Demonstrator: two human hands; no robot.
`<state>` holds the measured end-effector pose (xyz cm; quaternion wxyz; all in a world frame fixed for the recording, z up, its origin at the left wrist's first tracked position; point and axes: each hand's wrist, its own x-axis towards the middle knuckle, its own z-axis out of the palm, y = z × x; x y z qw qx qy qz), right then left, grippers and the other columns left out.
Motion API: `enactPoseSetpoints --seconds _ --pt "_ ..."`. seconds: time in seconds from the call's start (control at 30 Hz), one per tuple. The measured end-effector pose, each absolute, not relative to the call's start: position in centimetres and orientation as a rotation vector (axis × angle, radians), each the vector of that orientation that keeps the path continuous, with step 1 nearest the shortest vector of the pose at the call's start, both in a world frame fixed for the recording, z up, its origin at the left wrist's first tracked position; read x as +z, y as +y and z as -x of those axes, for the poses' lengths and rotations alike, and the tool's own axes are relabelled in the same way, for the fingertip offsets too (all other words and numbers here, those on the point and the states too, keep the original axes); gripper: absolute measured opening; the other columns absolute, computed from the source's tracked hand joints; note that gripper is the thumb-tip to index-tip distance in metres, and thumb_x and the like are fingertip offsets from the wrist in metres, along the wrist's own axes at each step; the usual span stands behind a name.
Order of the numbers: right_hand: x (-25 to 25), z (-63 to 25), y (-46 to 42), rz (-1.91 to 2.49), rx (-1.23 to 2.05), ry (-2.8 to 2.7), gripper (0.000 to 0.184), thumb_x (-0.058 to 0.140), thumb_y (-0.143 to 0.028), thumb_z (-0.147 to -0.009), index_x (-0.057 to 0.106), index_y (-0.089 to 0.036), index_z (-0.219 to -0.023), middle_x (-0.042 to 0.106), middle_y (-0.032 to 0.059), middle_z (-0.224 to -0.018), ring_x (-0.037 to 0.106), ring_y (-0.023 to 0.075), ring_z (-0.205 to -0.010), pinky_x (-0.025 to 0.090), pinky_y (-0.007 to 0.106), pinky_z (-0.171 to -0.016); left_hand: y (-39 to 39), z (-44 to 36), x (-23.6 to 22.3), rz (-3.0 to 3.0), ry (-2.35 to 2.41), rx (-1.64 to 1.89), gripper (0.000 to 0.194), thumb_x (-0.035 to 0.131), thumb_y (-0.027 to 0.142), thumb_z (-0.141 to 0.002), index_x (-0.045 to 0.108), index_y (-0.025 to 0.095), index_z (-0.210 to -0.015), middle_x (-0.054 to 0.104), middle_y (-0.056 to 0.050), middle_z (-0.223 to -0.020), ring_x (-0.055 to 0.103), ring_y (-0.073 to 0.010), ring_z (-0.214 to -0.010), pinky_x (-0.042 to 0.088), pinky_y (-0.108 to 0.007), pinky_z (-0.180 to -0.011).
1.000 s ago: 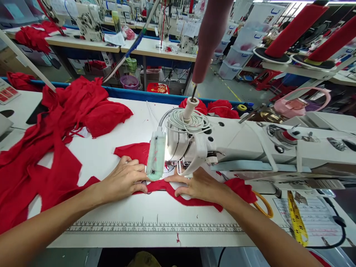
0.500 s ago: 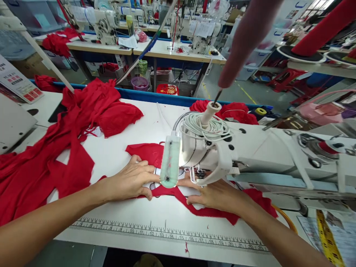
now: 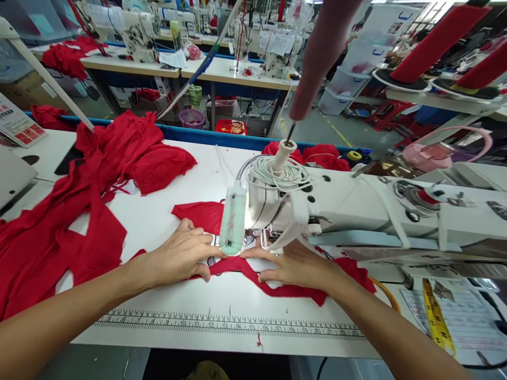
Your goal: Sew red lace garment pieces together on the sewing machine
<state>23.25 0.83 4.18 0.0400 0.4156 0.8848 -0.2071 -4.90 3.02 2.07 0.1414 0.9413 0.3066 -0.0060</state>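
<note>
My left hand (image 3: 182, 257) lies flat with its fingers spread, pressing on a strip of red cloth (image 3: 261, 282) at the left of the sewing machine's needle area. Across from it my right hand (image 3: 295, 266) rests on the same cloth, fingers stretched and thumb apart, partly under the sewing machine (image 3: 273, 208). A pale green lamp (image 3: 233, 219) hangs in front of the needle and hides the stitching spot and some fingertips. Behind my left hand, a red cloth panel (image 3: 202, 214) lies flat on the white table.
A heap of red cloth pieces (image 3: 99, 195) covers the table's left side. A printed ruler (image 3: 237, 323) runs along the front edge. A yellow tape measure (image 3: 438, 316) lies on papers at right. Red thread cones (image 3: 431, 47) stand at upper right; other machines stand behind.
The whole view has shifted slightly, so everything sits further left in the picture. Both hands keep nearly the same place on the cloth beside the machine.
</note>
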Motion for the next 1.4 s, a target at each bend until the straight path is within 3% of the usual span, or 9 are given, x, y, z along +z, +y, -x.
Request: enactPoseSetpoints --seconds 0.23,0.4,0.53,0.63,0.8,1.17,1.3,1.4 --pt "4.3 -23.2 0.8 -1.278 -0.629 2.825 0.050 0.074 -0.021 -0.079 0.066 -0.038 -0.125 0.070 -0.0008 -0.093 0.063 0.0201 -0.084 0.047 0.029 -0.073 2.5 4.2 2.7 -2.687 0.917 0.026 0.024 0.075 0.039 -0.085 0.069 0.032 -0.107 0.063 0.003 -0.074 0.054 -0.0171 -0.073 0.024 -0.035 -0.076" --pt "4.1 -23.4 -2.0 -1.390 -0.335 2.943 0.042 0.066 -0.017 -0.085 0.065 -0.029 -0.125 0.070 0.0035 -0.096 0.064 0.0225 -0.090 0.049 0.032 -0.077 0.9 4.6 2.7 -2.731 0.983 0.103 0.034 0.078 0.028 -0.082 0.067 0.033 -0.114 0.063 0.002 -0.079 0.055 -0.0191 -0.077 0.030 -0.034 -0.077" --pt "2.3 -23.0 -5.5 -1.829 -0.309 2.987 0.021 0.051 -0.019 -0.097 0.066 -0.023 -0.110 0.069 0.0046 -0.094 0.064 0.0195 -0.085 0.049 0.031 -0.075 -1.6 5.0 1.4 -2.558 1.221 0.406 0.019 0.057 0.028 -0.097 0.065 0.026 -0.114 0.065 -0.001 -0.095 0.059 -0.0191 -0.086 0.038 -0.032 -0.078" --pt "0.9 -22.1 -6.6 -1.977 -0.386 3.008 0.020 0.045 -0.018 -0.099 0.065 -0.022 -0.099 0.067 0.0031 -0.089 0.061 0.0174 -0.079 0.046 0.029 -0.070 -3.1 4.6 0.3 -2.378 1.429 0.551 0.023 0.044 0.030 -0.102 0.066 0.022 -0.102 0.065 -0.002 -0.091 0.060 -0.0182 -0.080 0.041 -0.031 -0.074" --pt "0.4 -20.3 -6.0 -1.964 -0.409 3.005 0.022 0.044 -0.016 -0.098 0.062 -0.022 -0.088 0.065 0.0026 -0.084 0.060 0.0172 -0.076 0.044 0.029 -0.069 -3.8 3.4 0.2 -2.288 1.570 0.549 0.020 0.045 0.030 -0.099 0.063 0.022 -0.096 0.061 -0.001 -0.086 0.058 -0.0190 -0.074 0.042 -0.032 -0.068" --pt "-0.5 -19.9 -5.6 -2.044 -0.356 2.985 0.022 0.044 -0.018 -0.099 0.060 -0.022 -0.084 0.063 0.0019 -0.081 0.058 0.0167 -0.076 0.043 0.029 -0.071 -4.3 3.2 -0.7 -2.244 1.610 0.590 0.019 0.043 0.031 -0.100 0.059 0.021 -0.095 0.060 -0.003 -0.088 0.058 -0.0186 -0.077 0.043 -0.031 -0.067" --pt "-0.7 -20.1 -5.9 -2.048 -0.353 2.920 0.010 0.055 -0.023 -0.096 0.058 -0.022 -0.087 0.063 0.0020 -0.085 0.058 0.0185 -0.081 0.043 0.031 -0.074 -4.0 3.0 -0.8 -2.277 1.600 0.552 0.014 0.048 0.030 -0.097 0.056 0.021 -0.090 0.058 -0.003 -0.088 0.056 -0.0205 -0.080 0.043 -0.035 -0.073" --pt "-0.9 -20.0 -6.0 -2.034 -0.313 2.853 0.011 0.061 -0.024 -0.093 0.055 -0.022 -0.084 0.061 0.0016 -0.085 0.056 0.0192 -0.079 0.042 0.032 -0.073 -3.9 2.7 -0.8 -2.305 1.551 0.464 0.017 0.043 0.023 -0.098 0.054 0.020 -0.086 0.058 -0.003 -0.087 0.053 -0.0215 -0.081 0.041 -0.037 -0.075"
